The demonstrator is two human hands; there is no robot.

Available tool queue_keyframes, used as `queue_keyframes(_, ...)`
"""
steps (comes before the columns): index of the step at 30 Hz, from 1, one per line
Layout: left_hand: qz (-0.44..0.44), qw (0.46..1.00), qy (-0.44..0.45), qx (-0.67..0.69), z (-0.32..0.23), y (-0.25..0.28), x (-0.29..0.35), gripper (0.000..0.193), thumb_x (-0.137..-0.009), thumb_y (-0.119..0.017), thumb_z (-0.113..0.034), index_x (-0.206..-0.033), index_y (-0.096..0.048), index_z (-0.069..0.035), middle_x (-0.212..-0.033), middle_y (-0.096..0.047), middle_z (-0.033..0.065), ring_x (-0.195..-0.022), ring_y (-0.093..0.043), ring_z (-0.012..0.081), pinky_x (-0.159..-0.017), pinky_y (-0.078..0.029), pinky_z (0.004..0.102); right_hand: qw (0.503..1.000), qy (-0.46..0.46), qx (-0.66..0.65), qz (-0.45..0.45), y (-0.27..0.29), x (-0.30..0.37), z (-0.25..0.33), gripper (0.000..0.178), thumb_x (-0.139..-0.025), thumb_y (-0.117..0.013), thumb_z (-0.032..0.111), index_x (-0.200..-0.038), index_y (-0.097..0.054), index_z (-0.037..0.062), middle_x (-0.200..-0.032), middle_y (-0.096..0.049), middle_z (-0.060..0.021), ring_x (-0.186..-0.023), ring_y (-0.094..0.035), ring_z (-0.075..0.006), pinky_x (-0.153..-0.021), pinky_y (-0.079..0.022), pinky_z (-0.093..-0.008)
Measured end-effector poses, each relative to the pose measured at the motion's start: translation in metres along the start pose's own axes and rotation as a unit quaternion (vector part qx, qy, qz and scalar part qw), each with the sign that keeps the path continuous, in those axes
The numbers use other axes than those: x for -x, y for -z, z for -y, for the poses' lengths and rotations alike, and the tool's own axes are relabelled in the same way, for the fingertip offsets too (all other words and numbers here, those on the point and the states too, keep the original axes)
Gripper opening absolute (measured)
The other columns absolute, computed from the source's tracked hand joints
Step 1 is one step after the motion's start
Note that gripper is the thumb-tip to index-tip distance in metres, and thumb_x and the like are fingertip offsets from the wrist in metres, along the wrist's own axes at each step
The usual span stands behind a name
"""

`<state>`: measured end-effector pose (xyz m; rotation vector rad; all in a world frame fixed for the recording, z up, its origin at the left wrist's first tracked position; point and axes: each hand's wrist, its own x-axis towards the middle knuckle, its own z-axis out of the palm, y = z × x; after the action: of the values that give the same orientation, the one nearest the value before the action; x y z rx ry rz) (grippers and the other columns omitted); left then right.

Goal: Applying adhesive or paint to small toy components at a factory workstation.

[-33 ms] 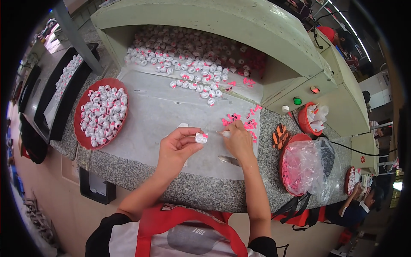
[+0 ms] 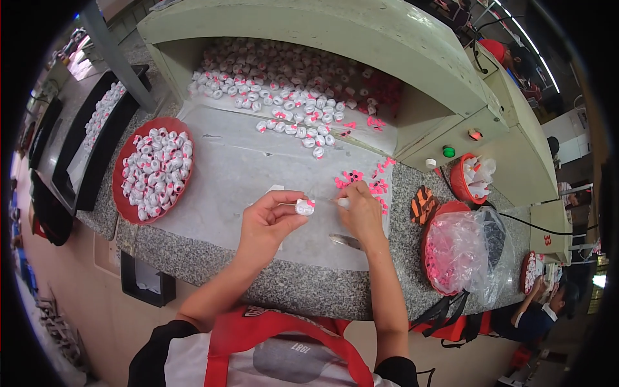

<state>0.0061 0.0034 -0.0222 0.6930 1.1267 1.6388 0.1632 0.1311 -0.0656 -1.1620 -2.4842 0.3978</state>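
Note:
Between thumb and fingertips my left hand [image 2: 265, 222] pinches a small white figure head [image 2: 305, 207] with a pink bow-like mark on it. Just to its right, my right hand [image 2: 362, 213] is closed round a small white bottle [image 2: 343, 203] with a thin tip toward the head; my fingers hide most of it. Pink bow-shaped pieces [image 2: 380, 186] lie scattered beyond my right hand. A metal blade-like tool [image 2: 345, 241] rests on the white sheet [image 2: 213, 193] below my right wrist. Many more white heads [image 2: 300, 119] sit in rows farther back.
A red basket [image 2: 120, 169] full of white heads stands at the left. A pale green hooded cabinet [image 2: 335, 32] arches over the back. On the right are a red basket with a plastic bag [image 2: 461, 251] and a red bowl of white bottles [image 2: 459, 184]. A co-worker [image 2: 535, 313] sits far right.

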Motion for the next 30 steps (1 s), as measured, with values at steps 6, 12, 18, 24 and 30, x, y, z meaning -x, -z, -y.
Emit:
queue_keyframes(6,-0.005,0.999,0.007,-0.044,0.008,-0.011,0.002,0.03,-0.073,-0.056,0.011,-0.102,-0.052,0.004,-0.099,-0.059,0.011,-0.088,-0.058,0.0144,-0.077,-0.047,0.0239,0.856,-0.163,-0.488,-0.042,0.046,0.026,0.051,0.01,-0.072,-0.067,0.006,-0.079,-0.061,0.002,-0.074,-0.059,-0.0017,-0.06,-0.051,-0.0045,-0.049,-0.04,-0.0175)
queue_keyframes(12,0.027,0.996,-0.066,-0.05,0.006,-0.012,0.005,0.028,-0.074,-0.052,0.015,-0.101,-0.052,0.005,-0.105,-0.054,0.0138,-0.094,-0.056,0.0184,-0.082,-0.047,0.0264,0.902,-0.115,-0.414,-0.037,0.058,0.029,0.083,0.013,-0.068,-0.069,0.002,-0.078,-0.061,-0.0001,-0.067,-0.058,-0.0008,-0.056,-0.049,-0.0039,-0.046,-0.038,-0.0173)
queue_keyframes(18,0.044,0.986,-0.11,-0.115,-0.001,-0.007,0.008,0.026,-0.073,-0.051,0.016,-0.096,-0.055,0.004,-0.106,-0.05,0.0151,-0.1,-0.053,0.0208,-0.085,-0.047,0.0289,0.888,-0.164,-0.428,0.05,0.067,0.029,0.08,0.014,-0.067,-0.071,0.003,-0.073,-0.059,0.0002,-0.062,-0.058,-0.0005,-0.052,-0.049,-0.0033,-0.045,-0.039,-0.0169)
queue_keyframes(24,0.093,0.981,-0.109,-0.13,-0.007,-0.007,0.01,0.028,-0.072,-0.052,0.016,-0.098,-0.056,0.004,-0.108,-0.05,0.0149,-0.099,-0.053,0.0203,-0.085,-0.047,0.0281,0.895,-0.177,-0.408,0.023,0.066,0.033,0.078,0.017,-0.065,-0.072,0.002,-0.074,-0.058,0.0007,-0.065,-0.059,-0.0014,-0.056,-0.051,-0.0043,-0.048,-0.041,-0.0173)
queue_keyframes(30,0.132,0.991,0.027,-0.001,-0.011,-0.009,0.007,0.028,-0.075,-0.054,0.011,-0.102,-0.055,0.006,-0.107,-0.054,0.0158,-0.096,-0.055,0.0197,-0.082,-0.046,0.0284,0.868,-0.171,-0.465,-0.025,0.068,0.041,0.086,0.022,-0.064,-0.072,-0.001,-0.082,-0.06,0.0009,-0.071,-0.059,-0.0015,-0.065,-0.053,-0.0051,-0.058,-0.043,-0.0183)
